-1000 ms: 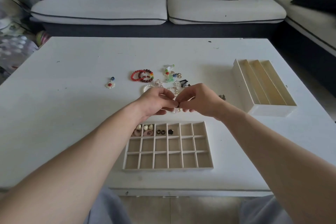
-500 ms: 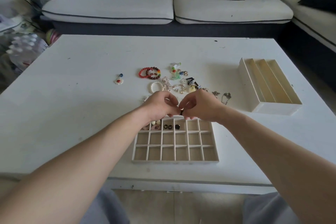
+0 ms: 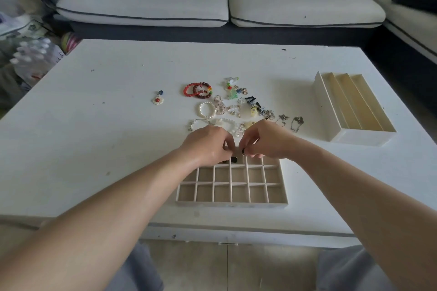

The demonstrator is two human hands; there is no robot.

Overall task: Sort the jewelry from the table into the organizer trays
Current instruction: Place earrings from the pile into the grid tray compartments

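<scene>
- Grid tray (image 3: pixel 231 204), near the front edge of the table (image 3: pixel 94 125): the two front rows show bare cells, so the sort is judged to be at an early stage. Both hands partly cover the back row.
- Left hand (image 3: pixel 208 146): fingers curled down over the back row, just beside the other hand. Whether it holds anything cannot be told.
- Right hand (image 3: pixel 264 142): thumb and forefinger pinched on a small dark piece (image 3: pixel 243 152), held just above the back row.
- Dark stud (image 3: pixel 234 159): lies in a back-row cell, just beside the pinched piece.
- Step in hand, as judged: seating the small dark piece in a back-row cell. Lower it below the dividers before letting go, since so light an item may hop into a neighbouring cell. Like goes with like, so it belongs beside the stud.
- Loose jewelry beyond the hands: pearl bracelet (image 3: pixel 207 110), red bead bracelets (image 3: pixel 198 90), fine chains (image 3: pixel 296 121) in a close cluster, and a flower pendant (image 3: pixel 158 99) apart to the left. Lift pieces singly, as the chains look apt to snag.
- Long-slot tray (image 3: pixel 364 138), far right: slots appear bare, and are judged suited to bracelets and chains.
</scene>
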